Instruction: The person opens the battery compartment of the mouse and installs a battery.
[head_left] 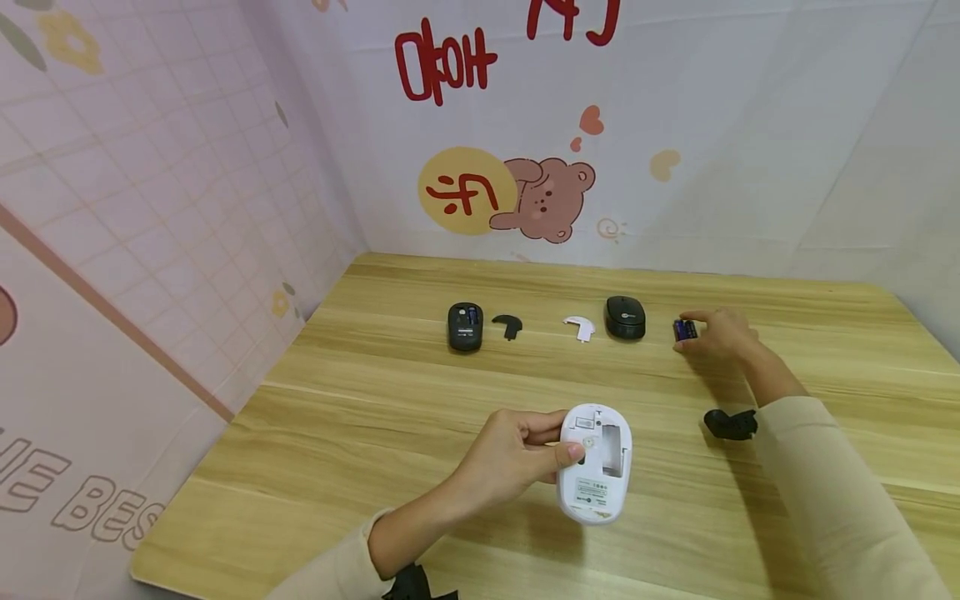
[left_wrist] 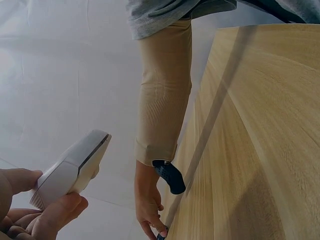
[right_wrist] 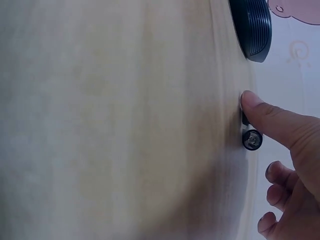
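Observation:
My left hand [head_left: 510,454] grips a white computer mouse [head_left: 592,496] by its side above the table, thumb across its underside. That underside faces up, and its battery compartment has no lid and no battery in it. Farther off at the right, my right hand [head_left: 722,333] pinches small dark blue batteries [head_left: 685,331] at the tabletop between thumb and finger. In the right wrist view, the thumb covers part of one battery, while the round end of another battery [right_wrist: 252,140] shows beside it. A white battery cover [head_left: 581,326] lies on the table, left of the batteries.
A black mouse [head_left: 625,318] sits right side up left of the batteries. Another black mouse [head_left: 466,332] lies upside down with its compartment uncovered, a black battery cover [head_left: 511,324] beside it. Behind the wooden table [head_left: 360,417] hangs a printed white cloth [head_left: 712,108].

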